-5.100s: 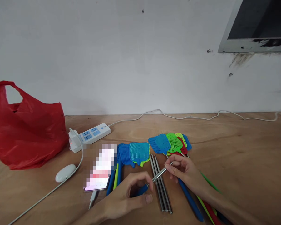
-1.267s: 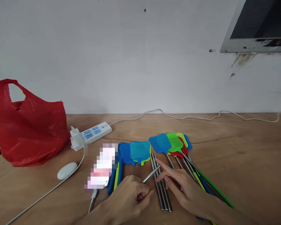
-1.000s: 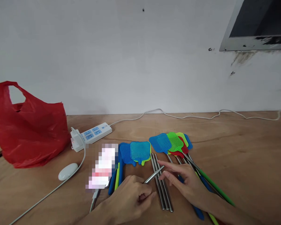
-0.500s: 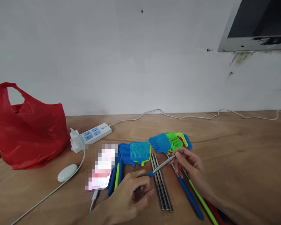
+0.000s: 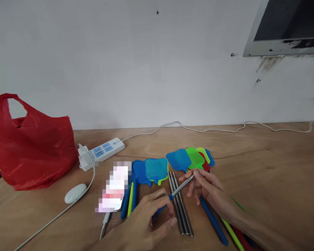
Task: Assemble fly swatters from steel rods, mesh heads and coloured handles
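My left hand (image 5: pixel 149 223) is closed around the blue handle (image 5: pixel 161 209) of a telescopic metal rod (image 5: pixel 181 184). My right hand (image 5: pixel 208 191) pinches the rod's far tip, just in front of a fan of fly swatters (image 5: pixel 189 159) in blue, green and red. Three loose metal rods (image 5: pixel 180 205) lie on the wooden table (image 5: pixel 264 174) under the held rod. A second bunch of blue swatters (image 5: pixel 150 170) lies to the left, its handles running toward me.
A red plastic bag (image 5: pixel 28 143) stands at the left. A white power strip (image 5: pixel 101 151), a white mouse (image 5: pixel 74 193), a phone (image 5: pixel 113 195) and cables lie left of the swatters. A white wall rises behind the table.
Over the last second my right hand went from flat and open beside the rod to pinching its tip, and the rod is drawn out longer; the blue handle now shows in my left hand.
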Demonstrator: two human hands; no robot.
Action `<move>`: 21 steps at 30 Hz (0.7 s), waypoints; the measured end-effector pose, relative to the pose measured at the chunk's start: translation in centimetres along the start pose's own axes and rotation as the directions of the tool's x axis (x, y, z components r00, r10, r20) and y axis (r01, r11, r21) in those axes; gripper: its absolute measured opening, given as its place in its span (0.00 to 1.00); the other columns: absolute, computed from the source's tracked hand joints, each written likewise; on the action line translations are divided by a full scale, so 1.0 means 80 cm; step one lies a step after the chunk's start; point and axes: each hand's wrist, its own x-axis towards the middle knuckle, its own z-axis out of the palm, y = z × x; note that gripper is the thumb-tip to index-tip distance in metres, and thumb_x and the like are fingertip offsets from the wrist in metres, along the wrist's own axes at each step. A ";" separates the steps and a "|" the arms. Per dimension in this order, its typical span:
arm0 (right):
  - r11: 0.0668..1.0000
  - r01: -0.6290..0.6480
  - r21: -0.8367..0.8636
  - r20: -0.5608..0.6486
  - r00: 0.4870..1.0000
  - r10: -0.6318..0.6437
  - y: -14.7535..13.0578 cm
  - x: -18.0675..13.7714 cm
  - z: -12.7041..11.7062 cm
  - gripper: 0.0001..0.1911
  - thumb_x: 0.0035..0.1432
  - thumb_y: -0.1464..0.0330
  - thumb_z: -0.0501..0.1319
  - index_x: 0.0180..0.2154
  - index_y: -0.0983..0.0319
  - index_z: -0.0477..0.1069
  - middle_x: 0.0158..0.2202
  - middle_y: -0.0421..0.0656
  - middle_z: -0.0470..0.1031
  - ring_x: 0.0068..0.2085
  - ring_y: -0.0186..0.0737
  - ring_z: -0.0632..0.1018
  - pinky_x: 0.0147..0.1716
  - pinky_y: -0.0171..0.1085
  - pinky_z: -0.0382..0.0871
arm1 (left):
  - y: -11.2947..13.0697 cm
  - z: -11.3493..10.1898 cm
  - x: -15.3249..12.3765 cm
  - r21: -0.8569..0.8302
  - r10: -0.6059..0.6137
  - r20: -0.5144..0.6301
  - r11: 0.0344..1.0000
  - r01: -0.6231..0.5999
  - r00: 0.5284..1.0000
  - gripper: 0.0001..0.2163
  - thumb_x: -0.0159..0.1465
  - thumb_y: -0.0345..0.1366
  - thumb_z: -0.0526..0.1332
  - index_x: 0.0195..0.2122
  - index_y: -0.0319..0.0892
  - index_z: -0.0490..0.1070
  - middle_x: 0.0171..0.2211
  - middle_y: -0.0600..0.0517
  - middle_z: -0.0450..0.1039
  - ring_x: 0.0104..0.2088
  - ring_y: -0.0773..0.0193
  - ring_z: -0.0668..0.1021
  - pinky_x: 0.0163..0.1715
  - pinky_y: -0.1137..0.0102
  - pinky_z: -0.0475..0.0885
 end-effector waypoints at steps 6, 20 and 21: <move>0.989 0.049 0.139 -0.281 0.960 -0.008 -0.016 0.008 -0.012 0.22 0.51 0.50 0.71 0.31 0.62 0.71 0.24 0.39 0.77 0.15 0.25 0.66 0.14 0.26 0.59 | -0.028 -0.005 0.000 0.305 -0.030 -0.202 0.948 0.092 0.979 0.18 0.72 0.39 0.54 0.62 0.47 0.59 0.61 0.45 0.66 0.61 0.51 0.69 0.59 0.54 0.66; 0.996 -0.092 0.014 -0.244 0.965 0.092 -0.018 0.009 -0.008 0.26 0.48 0.46 0.69 0.29 0.62 0.71 0.11 0.32 0.62 0.15 0.27 0.57 0.16 0.29 0.48 | -0.048 -0.005 0.003 0.580 -0.022 -0.222 0.801 0.150 0.975 0.18 0.71 0.43 0.55 0.58 0.41 0.68 0.57 0.41 0.72 0.56 0.43 0.73 0.54 0.46 0.69; 0.996 -0.094 0.002 -0.223 0.970 0.092 -0.017 0.009 -0.008 0.26 0.49 0.46 0.68 0.30 0.63 0.71 0.11 0.32 0.61 0.15 0.26 0.56 0.16 0.29 0.48 | -0.052 -0.003 0.002 0.585 -0.034 -0.216 0.796 0.157 0.976 0.21 0.71 0.45 0.55 0.60 0.40 0.66 0.59 0.39 0.70 0.58 0.42 0.72 0.55 0.45 0.68</move>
